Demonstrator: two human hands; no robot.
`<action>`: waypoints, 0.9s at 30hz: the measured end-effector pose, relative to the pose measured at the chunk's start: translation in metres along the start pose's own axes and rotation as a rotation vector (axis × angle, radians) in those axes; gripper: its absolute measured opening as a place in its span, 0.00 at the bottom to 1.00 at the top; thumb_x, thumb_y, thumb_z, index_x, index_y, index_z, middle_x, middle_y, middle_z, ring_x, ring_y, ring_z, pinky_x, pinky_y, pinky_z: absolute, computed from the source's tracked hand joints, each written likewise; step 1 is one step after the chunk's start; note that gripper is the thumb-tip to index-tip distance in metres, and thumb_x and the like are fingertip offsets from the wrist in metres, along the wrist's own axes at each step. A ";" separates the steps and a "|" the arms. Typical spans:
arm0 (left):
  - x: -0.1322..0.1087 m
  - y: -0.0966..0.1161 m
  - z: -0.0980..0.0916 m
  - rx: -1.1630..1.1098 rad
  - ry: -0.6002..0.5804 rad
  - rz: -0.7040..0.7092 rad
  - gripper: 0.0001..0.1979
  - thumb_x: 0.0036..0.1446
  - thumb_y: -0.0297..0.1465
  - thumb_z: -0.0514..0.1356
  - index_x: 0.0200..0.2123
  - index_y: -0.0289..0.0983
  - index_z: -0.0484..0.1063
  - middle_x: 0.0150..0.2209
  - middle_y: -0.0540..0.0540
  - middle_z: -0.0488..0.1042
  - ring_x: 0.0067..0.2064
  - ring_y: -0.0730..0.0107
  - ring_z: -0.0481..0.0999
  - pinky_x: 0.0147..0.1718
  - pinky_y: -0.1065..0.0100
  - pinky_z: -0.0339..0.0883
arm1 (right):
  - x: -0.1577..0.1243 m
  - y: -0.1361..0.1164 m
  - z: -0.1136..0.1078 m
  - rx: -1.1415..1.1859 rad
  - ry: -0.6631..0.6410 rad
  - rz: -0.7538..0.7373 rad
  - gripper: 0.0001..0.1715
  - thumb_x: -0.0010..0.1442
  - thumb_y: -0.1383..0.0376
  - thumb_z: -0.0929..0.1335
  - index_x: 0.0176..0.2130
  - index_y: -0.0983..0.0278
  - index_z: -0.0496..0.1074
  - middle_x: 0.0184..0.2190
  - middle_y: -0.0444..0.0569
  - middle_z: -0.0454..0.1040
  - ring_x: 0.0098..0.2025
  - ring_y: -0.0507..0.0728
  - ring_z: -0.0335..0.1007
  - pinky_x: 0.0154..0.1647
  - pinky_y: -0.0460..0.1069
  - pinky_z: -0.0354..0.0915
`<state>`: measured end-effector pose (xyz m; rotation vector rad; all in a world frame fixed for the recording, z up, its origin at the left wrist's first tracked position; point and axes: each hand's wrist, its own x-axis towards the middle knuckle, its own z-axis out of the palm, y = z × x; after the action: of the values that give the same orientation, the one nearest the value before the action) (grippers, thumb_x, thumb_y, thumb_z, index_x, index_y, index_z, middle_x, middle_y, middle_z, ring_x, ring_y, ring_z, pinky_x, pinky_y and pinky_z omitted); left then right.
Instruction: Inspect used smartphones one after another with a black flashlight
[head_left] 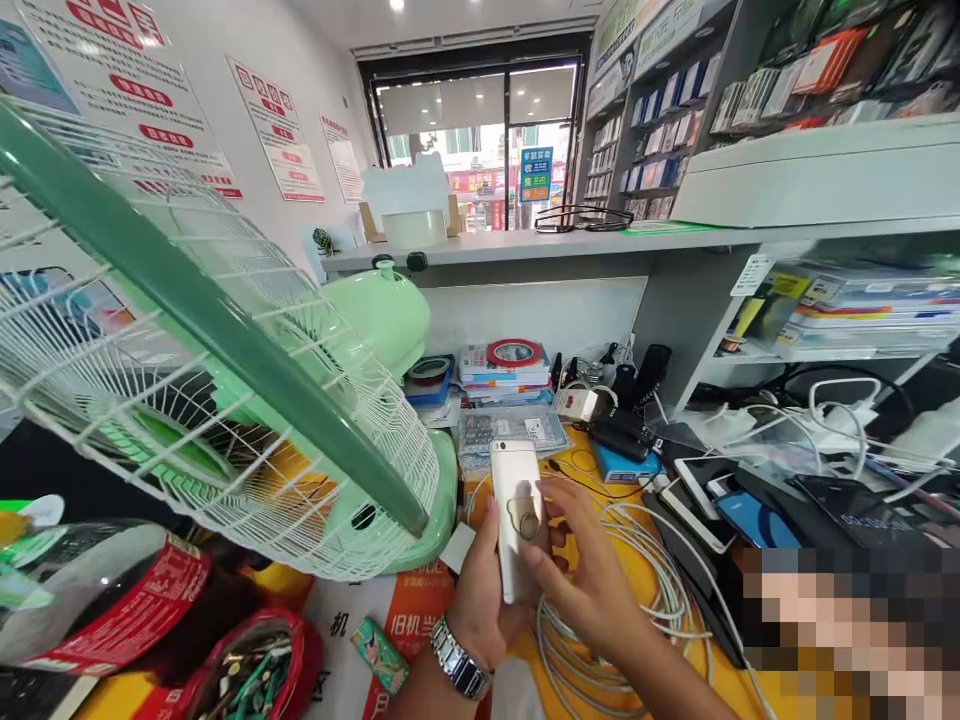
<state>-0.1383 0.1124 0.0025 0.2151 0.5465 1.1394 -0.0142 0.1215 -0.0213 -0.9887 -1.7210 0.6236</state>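
Observation:
A white-and-gold smartphone (pixel 514 480) is held upright with its back facing me, just right of the frame's middle. A round ring holder (pixel 523 518) is stuck on its back. My left hand (pixel 476 585), with a metal watch (pixel 459 655) on the wrist, grips the phone's lower left edge. My right hand (pixel 581 565) reaches in from the lower right. Its fingers rest against the phone's right side and the ring holder.
A green table fan (pixel 247 400) with a white grille fills the left. White cables (pixel 637 580) lie coiled on the yellow mat (pixel 652 555). Phones and tablets (pixel 739 505) lie at right, a counter shelf (pixel 525 245) behind, and a red tub of tools (pixel 251 670) bottom left.

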 end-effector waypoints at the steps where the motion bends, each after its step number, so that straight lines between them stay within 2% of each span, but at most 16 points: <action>1: 0.001 -0.001 0.000 -0.006 0.000 0.007 0.24 0.64 0.46 0.52 0.47 0.33 0.76 0.38 0.40 0.80 0.39 0.62 0.79 0.39 0.65 0.71 | -0.001 0.000 0.000 -0.045 -0.010 -0.037 0.25 0.66 0.54 0.65 0.59 0.57 0.62 0.57 0.48 0.57 0.57 0.55 0.59 0.47 0.44 0.68; 4: 0.002 -0.002 0.002 -0.016 0.001 0.032 0.23 0.64 0.44 0.52 0.45 0.33 0.77 0.37 0.41 0.80 0.39 0.63 0.79 0.42 0.65 0.72 | -0.001 0.005 -0.001 -0.178 -0.011 -0.129 0.21 0.69 0.58 0.62 0.60 0.57 0.61 0.57 0.47 0.58 0.56 0.54 0.60 0.49 0.45 0.68; 9: -0.001 -0.003 0.004 -0.023 -0.017 0.063 0.20 0.65 0.42 0.53 0.43 0.33 0.77 0.36 0.42 0.80 0.41 0.66 0.79 0.46 0.67 0.71 | -0.001 0.012 -0.006 -0.411 0.011 -0.279 0.19 0.73 0.59 0.59 0.60 0.61 0.61 0.57 0.46 0.61 0.53 0.56 0.63 0.51 0.52 0.66; 16: -0.001 -0.006 0.002 0.115 -0.092 0.238 0.15 0.61 0.38 0.59 0.50 0.41 0.70 0.48 0.46 0.77 0.52 0.64 0.74 0.53 0.65 0.66 | 0.000 0.010 -0.007 -0.596 0.073 -0.458 0.17 0.75 0.63 0.57 0.55 0.67 0.66 0.56 0.47 0.64 0.49 0.56 0.67 0.46 0.51 0.63; 22: 0.002 -0.006 -0.005 0.240 -0.095 0.231 0.13 0.64 0.40 0.55 0.50 0.43 0.67 0.49 0.47 0.75 0.53 0.64 0.72 0.52 0.65 0.65 | 0.002 0.007 -0.007 -0.624 0.082 -0.482 0.16 0.74 0.66 0.57 0.52 0.70 0.68 0.52 0.49 0.67 0.47 0.54 0.68 0.46 0.50 0.62; 27: 0.001 -0.007 -0.007 0.295 -0.096 0.249 0.11 0.65 0.40 0.53 0.43 0.40 0.68 0.43 0.48 0.75 0.50 0.65 0.72 0.51 0.66 0.64 | 0.001 0.005 -0.009 -0.599 0.081 -0.449 0.17 0.75 0.66 0.56 0.50 0.70 0.69 0.49 0.50 0.69 0.46 0.53 0.68 0.45 0.49 0.61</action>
<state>-0.1365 0.1092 -0.0068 0.6034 0.6131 1.2794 -0.0040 0.1244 -0.0218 -0.9532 -2.0130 -0.2378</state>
